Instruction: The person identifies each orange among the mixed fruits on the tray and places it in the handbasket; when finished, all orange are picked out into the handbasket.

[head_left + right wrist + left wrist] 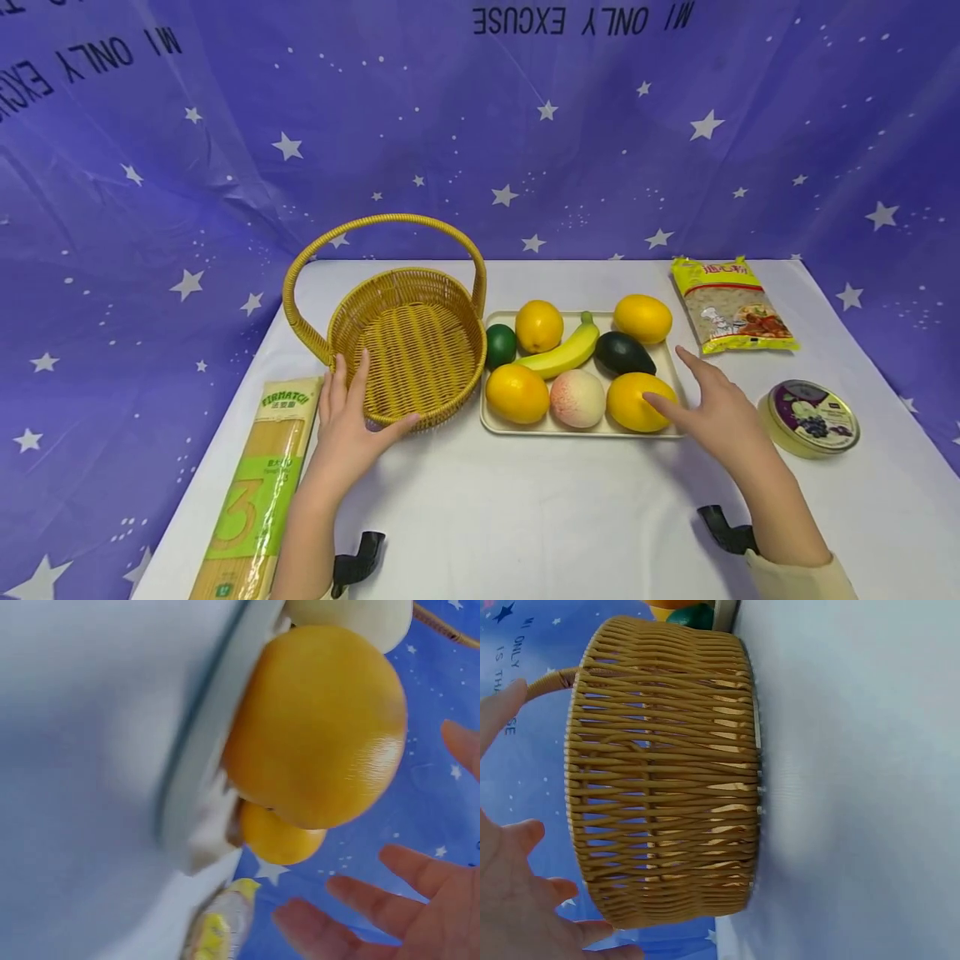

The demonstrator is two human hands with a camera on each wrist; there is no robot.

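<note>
In the head view my left hand (347, 437) is spread at the front left of a wicker basket (420, 358) with a tall arched handle. The left wrist view shows its fingers around the basket's near side, gripping nothing. My right hand (716, 412) hovers with fingers apart by the right end of a cream tray (577, 430). Its thumb is nearest to a yellow-orange fruit (637, 402); contact is unclear. Also on the tray are a peach (577, 398), a banana (562, 354), a dark avocado-like fruit (624, 354), an orange (538, 326) and a green fruit (500, 346).
A spaghetti pack (258, 492) lies left of the basket. At the back right is a yellow pasta bag (735, 307). A round lidded tub (810, 418) stands right of my right hand. Behind the white table hangs a purple star-patterned cloth (480, 142).
</note>
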